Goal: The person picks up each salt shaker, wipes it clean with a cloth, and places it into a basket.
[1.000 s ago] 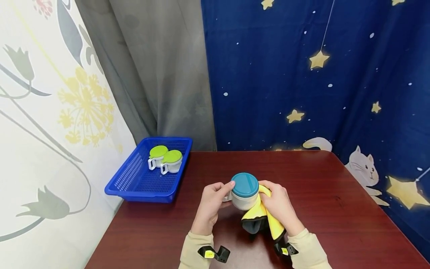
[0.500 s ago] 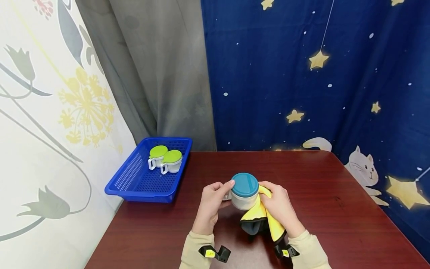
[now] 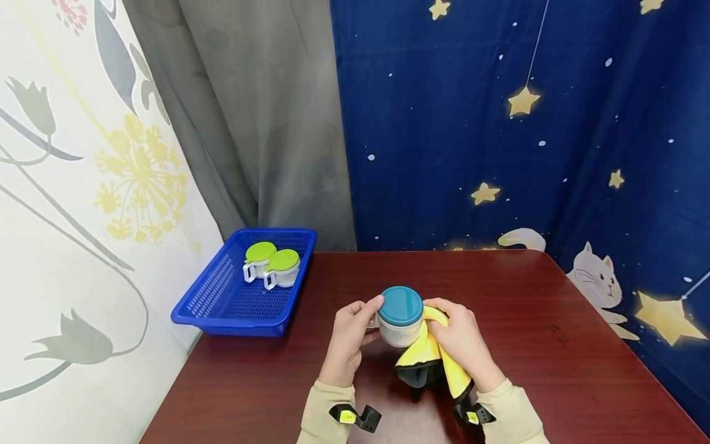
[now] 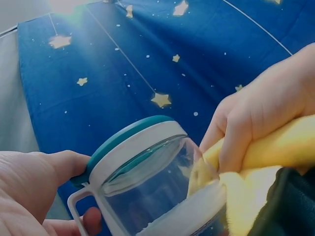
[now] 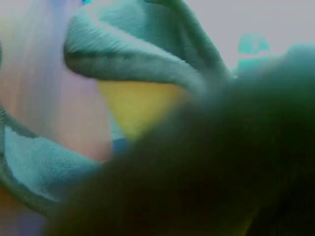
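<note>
A clear jar (image 3: 400, 333) with a teal lid (image 3: 402, 306) and a side handle (image 4: 76, 201) is held up over the table, tilted in the left wrist view. White contents lie in its lower part. My left hand (image 3: 348, 339) grips it at the handle, thumb on the lid's edge. My right hand (image 3: 459, 333) grips a yellow cloth (image 3: 421, 348) with a dark grey underside and presses it against the jar's right side. Loose ends of the cloth hang below that hand. In the right wrist view a dark blur hides much of the cloth (image 5: 140, 101).
At the left back of the dark red table (image 3: 521, 308) stands a blue plastic basket (image 3: 233, 327). It holds two white jars with green lids (image 3: 283, 260). Curtains and a patterned wall border the table behind and to the left.
The jar has shifted very slightly to the left in the head view. Both hands keep their grips, and the basket stays where it was.
</note>
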